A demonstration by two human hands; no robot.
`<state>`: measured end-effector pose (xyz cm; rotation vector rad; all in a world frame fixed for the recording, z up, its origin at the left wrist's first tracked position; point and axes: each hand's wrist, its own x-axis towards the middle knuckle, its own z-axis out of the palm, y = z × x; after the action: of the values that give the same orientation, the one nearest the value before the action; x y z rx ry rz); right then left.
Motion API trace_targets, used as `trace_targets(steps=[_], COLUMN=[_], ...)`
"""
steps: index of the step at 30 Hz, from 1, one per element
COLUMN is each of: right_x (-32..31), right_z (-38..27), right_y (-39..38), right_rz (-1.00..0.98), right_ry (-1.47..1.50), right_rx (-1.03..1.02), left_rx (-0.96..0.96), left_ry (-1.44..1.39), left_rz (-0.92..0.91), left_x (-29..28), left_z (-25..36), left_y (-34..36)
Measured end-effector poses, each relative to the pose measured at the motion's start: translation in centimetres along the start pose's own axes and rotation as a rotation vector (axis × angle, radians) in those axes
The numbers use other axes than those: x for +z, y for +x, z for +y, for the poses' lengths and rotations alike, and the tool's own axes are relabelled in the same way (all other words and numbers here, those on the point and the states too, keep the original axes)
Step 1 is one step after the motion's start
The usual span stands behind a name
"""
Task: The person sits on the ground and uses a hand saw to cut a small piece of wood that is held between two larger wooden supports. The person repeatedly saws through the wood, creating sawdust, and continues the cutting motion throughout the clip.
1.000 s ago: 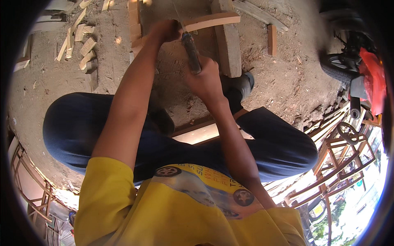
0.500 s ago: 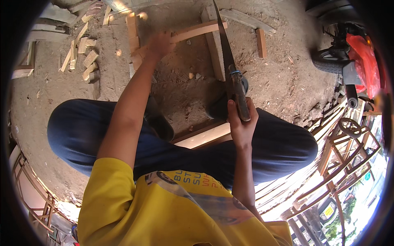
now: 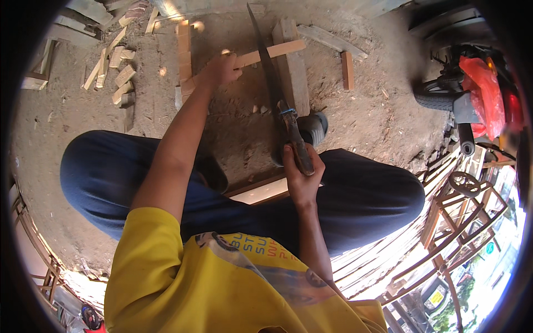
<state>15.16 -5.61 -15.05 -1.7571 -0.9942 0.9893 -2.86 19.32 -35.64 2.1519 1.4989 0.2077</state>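
My left hand (image 3: 221,70) is closed on a light wooden strip (image 3: 286,48), which lies across a thick weathered wooden beam (image 3: 294,89) on the ground. My right hand (image 3: 302,172) grips the dark handle of a saw (image 3: 294,139), low between my knees. The saw's long blade (image 3: 264,61) points away from me and passes over the strip, just right of my left hand; whether it touches the wood I cannot tell. A shoe (image 3: 313,127) sits beside the beam, partly behind the saw.
Small wood offcuts (image 3: 125,75) lie scattered at the upper left, near upright-laid pieces (image 3: 184,44). A short block (image 3: 347,69) and grey plank (image 3: 338,41) lie right. A motorbike with a red bag (image 3: 480,94) stands at the right, wooden frames (image 3: 461,222) below it.
My right hand has drawn back toward my body with the saw, swinging right and then slightly left again. My left hand stays on the strip, shifting only a little.
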Motion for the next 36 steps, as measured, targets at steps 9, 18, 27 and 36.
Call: trace_targets(steps=[9,18,27,36], right_x=[0.5,1.7,2.5,3.8], right_z=[-0.2,-0.3,0.9,-1.2], right_y=[-1.4,-2.2,-0.9,1.0], right_rz=[-0.02,0.034,-0.032,-0.095], right_ry=[-0.001,-0.086,-0.127,-0.187], right_rx=[-0.048,-0.032,-0.014,0.08], left_rx=[-0.089,-0.062,0.089,-0.006], left_ry=[0.261,0.119,0.059,0.096], left_rz=[0.424,0.156,0.204,0.19], left_x=[1.2,1.8,1.5,2.1], left_z=[1.9,0.6,-0.8,-1.1], left_y=[-1.2,-1.3,-1.1,-0.7])
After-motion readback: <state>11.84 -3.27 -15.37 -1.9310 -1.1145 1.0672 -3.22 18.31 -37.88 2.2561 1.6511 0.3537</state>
